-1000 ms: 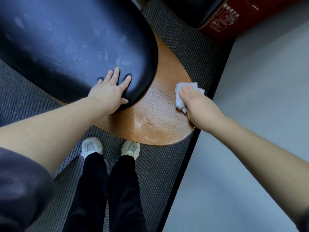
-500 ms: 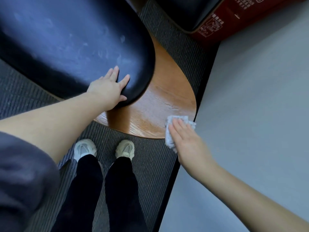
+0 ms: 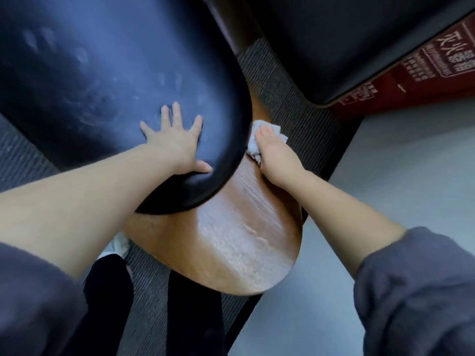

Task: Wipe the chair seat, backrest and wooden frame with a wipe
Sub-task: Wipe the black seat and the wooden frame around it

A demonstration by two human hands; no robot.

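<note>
While I look straight down, closest are my grey sleeves (image 3: 411, 291) at both lower corners, then my black trouser legs (image 3: 110, 304) and one white shoe (image 3: 118, 245) peeking out by the left forearm, all on striped carpet (image 3: 295, 111). Next up is the wooden frame (image 3: 231, 240), a glossy brown panel. Its rounded near edge pokes out over the dark carpet border (image 3: 341, 155) toward the pale grey floor (image 3: 398, 176), which spreads right of my right arm and is the open room on that side. The black cushion (image 3: 102, 86) overlaps the frame's left part, with a curved rim running diagonally across the wood; seat or backrest, cannot tell. My left hand (image 3: 174, 142) lies flat on that cushion near the rim, fingers spread and straight, thumb toward the edge, gripping nothing. My right hand (image 3: 277, 155) has its fingers curled over the wipe (image 3: 254, 147), a crumpled white wad. It is pressed on the wood's narrow far strip, just beside the cushion rim, so the rim blocks it to the left and the frame's outer edge is close on the right. Smudgy marks show across the cushion farther out. Beyond the wipe a dark wooden post (image 3: 231, 27) rises. Farther right sits a second dark cushion (image 3: 334, 42), with a red box (image 3: 424, 78) bearing white print partly tucked behind it.
</note>
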